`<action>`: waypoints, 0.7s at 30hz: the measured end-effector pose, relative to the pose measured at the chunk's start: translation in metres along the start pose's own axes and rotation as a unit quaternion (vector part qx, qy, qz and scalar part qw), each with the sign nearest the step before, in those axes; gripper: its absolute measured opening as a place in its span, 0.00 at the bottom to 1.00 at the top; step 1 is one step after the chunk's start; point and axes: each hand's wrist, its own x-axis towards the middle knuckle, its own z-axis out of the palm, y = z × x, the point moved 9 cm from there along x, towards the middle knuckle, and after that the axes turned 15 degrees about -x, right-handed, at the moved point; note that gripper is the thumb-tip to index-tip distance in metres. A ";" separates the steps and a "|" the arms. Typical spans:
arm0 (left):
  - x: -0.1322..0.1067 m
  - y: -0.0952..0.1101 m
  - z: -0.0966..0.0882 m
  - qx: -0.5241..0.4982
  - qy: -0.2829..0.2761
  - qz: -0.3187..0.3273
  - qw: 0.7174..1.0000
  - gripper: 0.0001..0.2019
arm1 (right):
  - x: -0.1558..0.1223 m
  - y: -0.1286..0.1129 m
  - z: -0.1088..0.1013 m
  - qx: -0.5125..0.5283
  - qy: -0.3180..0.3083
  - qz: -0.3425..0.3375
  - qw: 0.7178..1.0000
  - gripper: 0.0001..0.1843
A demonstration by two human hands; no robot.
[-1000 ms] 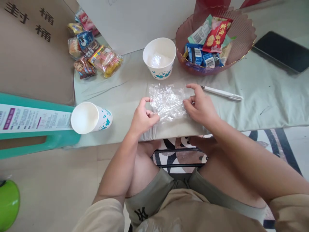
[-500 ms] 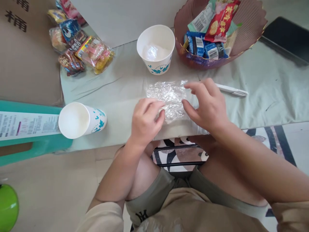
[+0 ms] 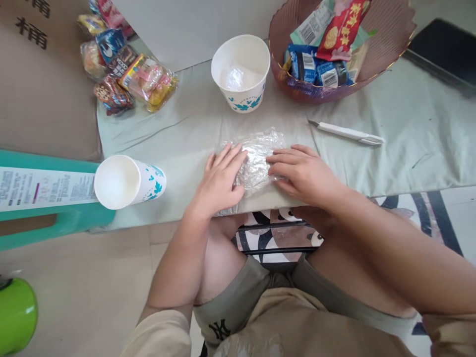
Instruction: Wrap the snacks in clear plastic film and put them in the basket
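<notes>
A crumpled sheet of clear plastic wrap [image 3: 257,153] lies near the front edge of the table, on the pale green cloth [image 3: 193,134]. My left hand [image 3: 219,181] lies flat on its left side, fingers stretched out. Flat on the right side of the wrap rests my right hand [image 3: 303,171], fingers extended toward the left. Both palms press down on the wrap; neither hand grips anything.
A white paper bowl [image 3: 241,72] with plastic inside stands behind the wrap. A paper cup [image 3: 126,181] lies on its side at the left. A white utility knife [image 3: 347,133] lies right. A pink bowl [image 3: 386,29] of snacks and loose snack packets [image 3: 126,74] sit farther back.
Both hands went from pinching and lifting the wrap's edges to lying flat on it. The wrap is now pressed down between them.
</notes>
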 end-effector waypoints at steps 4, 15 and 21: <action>-0.005 0.017 -0.014 -0.124 0.048 0.141 0.981 0.42 | 0.003 0.022 -0.020 0.194 0.057 0.123 0.972 0.07; 0.026 -0.009 0.013 -0.576 0.097 -0.078 0.808 0.18 | 0.002 0.037 -0.001 0.535 0.051 0.243 0.808 0.21; 0.026 -0.021 0.017 -0.567 0.055 -0.152 0.807 0.17 | -0.002 0.034 0.020 0.491 -0.078 0.284 0.820 0.13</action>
